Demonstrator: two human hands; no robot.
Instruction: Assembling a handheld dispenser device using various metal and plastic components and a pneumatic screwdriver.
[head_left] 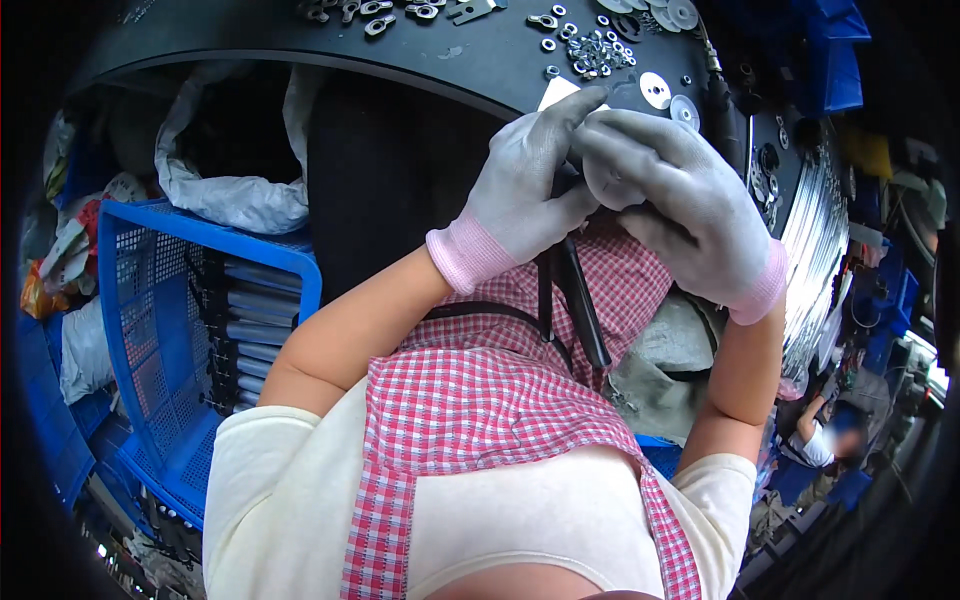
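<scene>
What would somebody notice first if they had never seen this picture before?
First, the two grey gloves with pink cuffs in the middle: the left hand and right hand meet around a long black part that hangs down over the red-checked apron. Above them, shiny nuts and washers lie scattered on a black round table. At the left stands a blue crate with grey tubes inside.

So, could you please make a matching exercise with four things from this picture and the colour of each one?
Things:
1. knitted work glove on the left hand
2. perforated plastic crate
3. checked fabric apron
4. round work table

Colours:
A. black
B. red and white
C. grey with pink cuff
D. blue

Pairs: 1-C, 2-D, 3-B, 4-A
</scene>
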